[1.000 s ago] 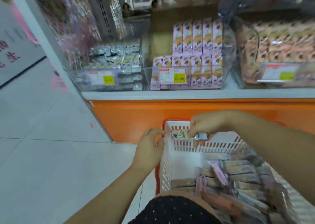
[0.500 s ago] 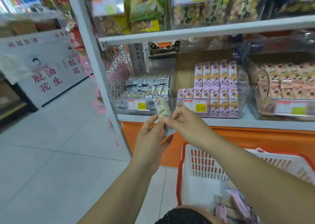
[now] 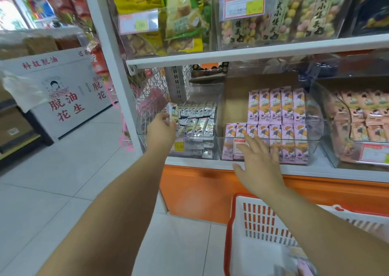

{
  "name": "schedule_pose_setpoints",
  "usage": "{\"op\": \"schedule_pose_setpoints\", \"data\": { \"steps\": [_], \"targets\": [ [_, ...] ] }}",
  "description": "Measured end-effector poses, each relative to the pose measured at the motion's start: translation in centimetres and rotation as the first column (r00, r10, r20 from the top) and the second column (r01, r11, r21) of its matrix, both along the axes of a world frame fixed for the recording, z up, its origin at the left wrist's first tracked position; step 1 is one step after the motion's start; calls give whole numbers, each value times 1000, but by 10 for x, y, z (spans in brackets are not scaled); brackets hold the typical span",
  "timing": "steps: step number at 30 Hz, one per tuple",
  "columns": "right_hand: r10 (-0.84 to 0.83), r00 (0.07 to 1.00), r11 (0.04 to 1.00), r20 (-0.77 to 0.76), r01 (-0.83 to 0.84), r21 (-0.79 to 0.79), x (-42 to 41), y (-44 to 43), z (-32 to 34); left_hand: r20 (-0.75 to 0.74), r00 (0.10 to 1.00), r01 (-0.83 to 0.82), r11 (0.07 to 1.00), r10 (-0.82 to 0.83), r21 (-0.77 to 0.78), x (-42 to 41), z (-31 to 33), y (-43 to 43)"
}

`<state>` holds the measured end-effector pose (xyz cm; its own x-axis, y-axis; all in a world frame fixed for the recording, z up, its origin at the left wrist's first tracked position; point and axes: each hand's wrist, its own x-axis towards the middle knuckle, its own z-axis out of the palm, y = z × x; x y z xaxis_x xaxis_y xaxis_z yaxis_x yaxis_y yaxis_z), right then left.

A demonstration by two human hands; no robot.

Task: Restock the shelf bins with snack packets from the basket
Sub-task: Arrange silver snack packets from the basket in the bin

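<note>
The white shelf [image 3: 252, 55] runs across in front of the person, stacked with snacks. Low at the right sits the white basket [image 3: 263, 231] with its red rim, a few packets showing inside. On the lower board stand clear bins: the left bin [image 3: 141, 128] holds white packets and the middle bin [image 3: 314, 128] holds pink ones. The right hand [image 3: 259, 163] is spread flat before the middle bin, fingers straight, holding nothing. The left hand [image 3: 161, 127] pinches a snack packet [image 3: 173, 112] upright at the left bin's mouth.
</note>
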<state>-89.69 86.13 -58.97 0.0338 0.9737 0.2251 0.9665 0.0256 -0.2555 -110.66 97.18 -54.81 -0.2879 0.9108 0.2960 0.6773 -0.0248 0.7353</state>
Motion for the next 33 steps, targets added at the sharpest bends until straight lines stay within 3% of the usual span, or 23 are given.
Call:
{"op": "schedule_pose_setpoints", "data": {
  "steps": [6, 10, 17, 19, 21, 24, 27, 33],
  "targets": [
    [-10, 999, 998, -32, 12, 60, -1, 6, -4, -160, 979, 81, 963, -126, -258, 9, 1, 32],
    [6, 1000, 996, -26, -4, 91, 0, 7, -5, -351, 921, 26, 923, -172, -384, 11, -2, 41],
    [27, 1000, 994, -16, -25, 110, 3, 7, -7, -425, 885, 12, 923, -189, -385, 8, -10, 37],
    [53, 998, 989, 29, -57, 139, 3, 3, -12, -501, 852, 1, 957, -153, -290, 10, -10, 24],
    [100, 992, 971, 82, -115, 210, 3, -2, -20, -559, 824, 96, 995, -93, -24, 18, -16, 0],
    [216, 962, 936, 169, -253, 245, 7, -8, -34, -547, 820, 355, 898, -167, 259, 34, -43, -44],
    [339, 933, 937, 115, -347, 50, 23, -19, -43, -512, 801, 468, 858, -311, 212, 47, -93, -84],
    [152, 988, 923, 7, -140, -360, 78, -44, -95, -268, 821, 515, 856, -505, -36, 74, -189, -129]
  ]
}}
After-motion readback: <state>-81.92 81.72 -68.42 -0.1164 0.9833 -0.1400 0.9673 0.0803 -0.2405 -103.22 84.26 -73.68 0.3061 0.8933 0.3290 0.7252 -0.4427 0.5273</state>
